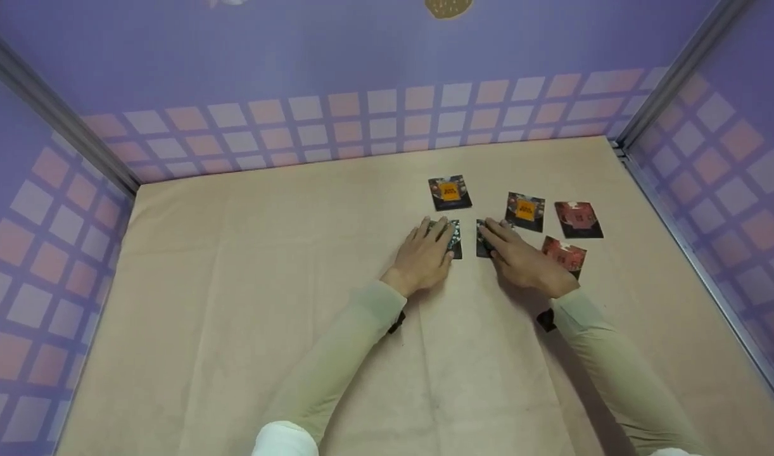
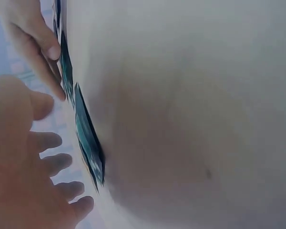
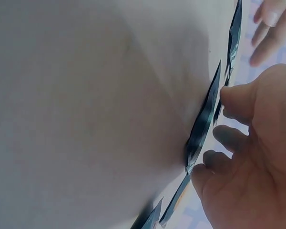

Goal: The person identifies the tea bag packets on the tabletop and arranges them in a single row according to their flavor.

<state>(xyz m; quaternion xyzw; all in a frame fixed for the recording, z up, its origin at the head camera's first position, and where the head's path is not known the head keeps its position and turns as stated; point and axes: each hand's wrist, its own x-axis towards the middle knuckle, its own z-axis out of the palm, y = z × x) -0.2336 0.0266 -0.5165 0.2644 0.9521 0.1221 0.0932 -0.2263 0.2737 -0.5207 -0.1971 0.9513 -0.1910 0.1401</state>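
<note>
In the head view my left hand [image 1: 423, 254] lies over a dark, patterned small packet [image 1: 456, 244], its fingers fairly straight and covering the left part. Just to the right, my right hand [image 1: 519, 258] spreads over a second dark packet [image 1: 481, 246], leaving its left edge showing. A narrow gap separates these two packets. The left wrist view shows the left fingers beside a flat, shiny packet [image 2: 88, 136] without curling round it. Over a similar packet [image 3: 202, 121] in the right wrist view, the right fingers are slightly bent; whether they touch it is unclear.
Behind the hands lies a black packet with an orange label [image 1: 450, 192]; a similar orange-labelled packet [image 1: 525, 211] is farther right. Two red packets, one at the far right [image 1: 579, 220] and one by the right wrist [image 1: 565, 254], share the cloth-covered table [image 1: 266, 272]. Tiled-pattern panels [image 1: 361, 120] enclose it.
</note>
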